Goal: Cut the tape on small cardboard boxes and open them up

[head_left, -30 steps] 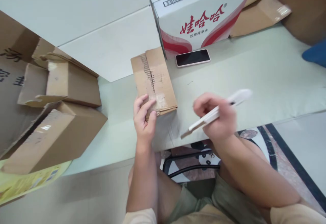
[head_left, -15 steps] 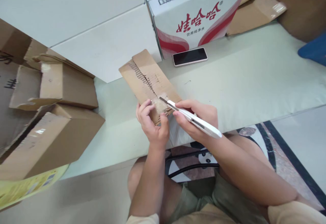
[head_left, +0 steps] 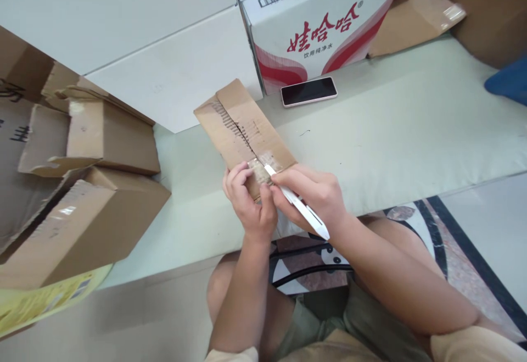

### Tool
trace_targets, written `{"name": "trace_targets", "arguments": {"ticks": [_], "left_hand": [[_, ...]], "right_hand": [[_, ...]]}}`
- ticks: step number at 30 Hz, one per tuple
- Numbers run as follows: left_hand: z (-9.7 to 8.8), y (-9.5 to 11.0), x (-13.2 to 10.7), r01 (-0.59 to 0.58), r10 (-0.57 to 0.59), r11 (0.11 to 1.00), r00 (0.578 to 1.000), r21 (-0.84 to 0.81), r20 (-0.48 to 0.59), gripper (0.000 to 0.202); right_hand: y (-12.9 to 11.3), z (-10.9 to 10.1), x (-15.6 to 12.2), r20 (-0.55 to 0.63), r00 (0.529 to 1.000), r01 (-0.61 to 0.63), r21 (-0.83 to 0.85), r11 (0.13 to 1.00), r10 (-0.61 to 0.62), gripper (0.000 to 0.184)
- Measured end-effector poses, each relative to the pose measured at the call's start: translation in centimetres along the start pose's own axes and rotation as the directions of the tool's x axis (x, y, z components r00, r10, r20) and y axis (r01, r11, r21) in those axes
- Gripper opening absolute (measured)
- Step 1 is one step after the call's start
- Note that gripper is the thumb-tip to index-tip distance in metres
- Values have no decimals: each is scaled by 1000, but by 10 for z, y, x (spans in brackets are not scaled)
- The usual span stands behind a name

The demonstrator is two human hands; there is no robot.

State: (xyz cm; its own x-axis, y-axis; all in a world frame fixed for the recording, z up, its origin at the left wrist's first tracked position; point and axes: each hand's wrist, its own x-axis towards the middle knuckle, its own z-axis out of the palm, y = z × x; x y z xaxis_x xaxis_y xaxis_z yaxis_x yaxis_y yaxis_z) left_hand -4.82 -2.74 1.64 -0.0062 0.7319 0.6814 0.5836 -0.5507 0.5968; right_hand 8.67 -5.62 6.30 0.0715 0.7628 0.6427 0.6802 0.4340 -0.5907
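Note:
My left hand (head_left: 251,200) grips the near end of a small brown cardboard box (head_left: 247,126), thumb on the near side and fingers on its left edge. Clear tape (head_left: 269,159) lies over the seam at that end, and dark striped print runs along the seam. My right hand (head_left: 313,194) is closed around a white utility knife (head_left: 300,205). The knife's front end meets the taped seam close to my left thumb. Its dark blade is not visible now; whether it is in the seam or drawn in, I cannot tell.
A phone (head_left: 308,92) lies on the pale green padded surface (head_left: 411,126) before a white-and-red carton (head_left: 321,27). Opened cardboard boxes (head_left: 102,213) stand at the left. White panels (head_left: 177,71) rise behind, and a blue object (head_left: 508,84) sits at the right edge.
My right hand has moved slightly left with the knife and brought its front end to the taped seam. The blade seen earlier no longer shows. My left hand keeps its hold on the box.

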Motion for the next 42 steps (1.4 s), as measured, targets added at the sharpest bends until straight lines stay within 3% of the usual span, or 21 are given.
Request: {"name": "trace_targets", "arguments": {"ticks": [8,14,17,22,31,37,42], "left_hand": [[1,-2,2,68,-67,997,998,44,-20,22],[2,-2,0,24,-22,999,999,48,-41,22],[2,-2,-3,6,-4,999,999,50,-49,21],[3,-1,-5,-7,8,999,999,31,-41,17],[2,0,-6,-39,40,999,999,24,-37,14],[1,-3,-3,-3,3,999,1000,54,-16,15],[0,-4,-3,-16,17,999,1000,45,-15,14]], "right_hand": [[-6,-8,2,-9,999,38,37,999,-38,26],[2,-12,4,-125,988,104,135,985,-87,8],[5,-9,4,-116,992,70,137,988,-55,2],[7,-2,2,-38,999,25,106,994,-21,8],[6,-3,2,-49,998,55,90,994,-51,13],[4,-5,3,-59,994,95,46,994,-92,21],[7,-7,1,-103,987,135,98,986,-125,16]]}}
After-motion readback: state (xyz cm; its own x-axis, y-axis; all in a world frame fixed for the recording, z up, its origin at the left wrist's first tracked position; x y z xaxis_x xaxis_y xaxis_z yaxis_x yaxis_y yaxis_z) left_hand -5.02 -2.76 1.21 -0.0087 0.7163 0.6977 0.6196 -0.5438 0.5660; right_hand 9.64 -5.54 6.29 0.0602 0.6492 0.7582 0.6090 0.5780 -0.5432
